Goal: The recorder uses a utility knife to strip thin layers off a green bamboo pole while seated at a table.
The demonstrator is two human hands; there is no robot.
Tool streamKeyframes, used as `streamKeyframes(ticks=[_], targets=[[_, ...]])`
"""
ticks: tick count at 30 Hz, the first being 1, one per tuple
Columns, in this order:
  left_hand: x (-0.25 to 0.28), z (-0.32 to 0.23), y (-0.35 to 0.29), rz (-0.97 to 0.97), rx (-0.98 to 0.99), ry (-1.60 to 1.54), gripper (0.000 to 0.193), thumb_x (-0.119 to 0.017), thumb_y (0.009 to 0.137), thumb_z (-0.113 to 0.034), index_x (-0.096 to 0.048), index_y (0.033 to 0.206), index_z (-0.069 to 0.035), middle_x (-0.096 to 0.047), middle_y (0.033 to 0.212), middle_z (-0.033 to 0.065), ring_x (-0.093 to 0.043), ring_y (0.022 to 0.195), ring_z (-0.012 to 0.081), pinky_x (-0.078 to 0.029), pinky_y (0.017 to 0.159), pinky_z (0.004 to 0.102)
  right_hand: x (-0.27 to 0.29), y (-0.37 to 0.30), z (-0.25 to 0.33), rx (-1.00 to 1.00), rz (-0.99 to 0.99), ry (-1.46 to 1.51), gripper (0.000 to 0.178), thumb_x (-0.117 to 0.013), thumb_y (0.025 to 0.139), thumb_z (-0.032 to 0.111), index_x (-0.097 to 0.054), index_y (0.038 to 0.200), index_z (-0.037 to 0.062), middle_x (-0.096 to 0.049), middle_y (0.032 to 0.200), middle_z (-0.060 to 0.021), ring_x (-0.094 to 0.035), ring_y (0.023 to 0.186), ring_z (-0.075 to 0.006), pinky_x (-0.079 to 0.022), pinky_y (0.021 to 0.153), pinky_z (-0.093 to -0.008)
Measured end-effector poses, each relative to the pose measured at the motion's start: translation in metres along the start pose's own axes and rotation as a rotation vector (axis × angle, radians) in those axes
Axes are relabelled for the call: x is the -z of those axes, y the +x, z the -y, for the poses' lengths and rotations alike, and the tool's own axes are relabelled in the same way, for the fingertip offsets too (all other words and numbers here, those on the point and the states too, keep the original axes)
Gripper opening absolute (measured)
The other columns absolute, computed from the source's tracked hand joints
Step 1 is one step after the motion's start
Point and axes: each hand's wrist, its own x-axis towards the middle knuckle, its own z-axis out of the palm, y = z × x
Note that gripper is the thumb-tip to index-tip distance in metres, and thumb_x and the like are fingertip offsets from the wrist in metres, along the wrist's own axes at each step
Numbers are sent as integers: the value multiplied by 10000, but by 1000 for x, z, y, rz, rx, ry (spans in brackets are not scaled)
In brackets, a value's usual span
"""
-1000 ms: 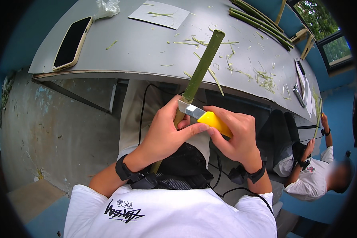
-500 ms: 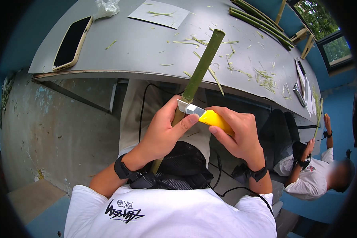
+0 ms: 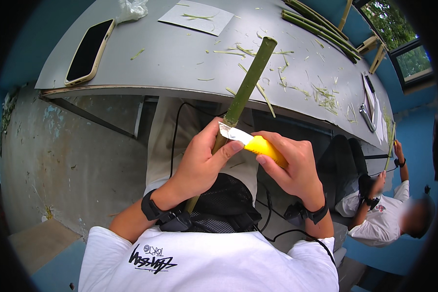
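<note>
A bamboo stalk (image 3: 250,80) slants from my lap up over the table's near edge; its upper part is green and its lower part paler. My left hand (image 3: 199,158) is closed around the pale part, with the thumb on the blade side of a utility knife (image 3: 265,149). The yellow handle sits in my right hand (image 3: 294,163), fingers wrapped round it. Its metal blade lies across the stalk just below the green part. A black mesh bag (image 3: 224,199) rests at my waist, near the stalk's lower end.
On the grey table (image 3: 146,63) lie a phone (image 3: 89,52), a clear plastic bag (image 3: 131,9), a white sheet (image 3: 197,17), green shavings (image 3: 326,97) and several bamboo stalks (image 3: 321,31). A black cable (image 3: 174,131) hangs by my leg. Another person (image 3: 379,214) handles a thin green strip at right.
The knife blade has tilted slightly and now catches more light. My hands stay in nearly the same place on the stalk and handle.
</note>
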Motion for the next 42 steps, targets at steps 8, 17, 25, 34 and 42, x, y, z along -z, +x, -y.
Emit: streamKeyframes(ticks=[8, 17, 25, 34, 42], targets=[[-3, -1, 0, -48, -46, 98, 392, -673, 1047, -356, -594, 1194, -1, -663, 926, 23, -537, 813, 67, -455, 733, 259, -6, -3, 2, 69, -121, -146, 445, -803, 874, 274, -700, 1275, 111, -763, 877, -57, -687, 599, -222, -515, 555, -302], [-4, -4, 1, -72, -55, 179, 324, -668, 1051, -287, -597, 1154, 12, -651, 824, 49, -513, 715, 83, -432, 650, 280, -8, -3, -1, 129, -177, -277, 468, -838, 840, 299, -711, 1251, 114, -704, 783, -12, -592, 514, -179, -456, 499, -294], [-6, -7, 1, -93, -43, 207, 284, -659, 1055, -246, -588, 1125, 19, -608, 764, 58, -461, 671, 90, -409, 608, 292, -6, 0, 1, 178, -210, -377, 463, -855, 823, 303, -725, 1224, 109, -647, 731, 10, -527, 475, -157, -416, 475, -286], [-5, -10, 3, -99, -27, 257, 292, -662, 1054, -269, -601, 1069, 16, -560, 693, 54, -406, 608, 93, -361, 554, 303, -17, -3, -4, 206, -293, -409, 475, -873, 801, 290, -740, 1218, 105, -581, 690, 9, -475, 461, -149, -377, 459, -288], [-3, -10, 4, -90, -24, 236, 293, -663, 1055, -274, -610, 1078, 14, -577, 707, 47, -412, 615, 76, -363, 553, 292, -21, -6, 0, 173, -315, -391, 482, -883, 792, 277, -748, 1224, 113, -569, 687, 7, -462, 464, -143, -359, 457, -294]])
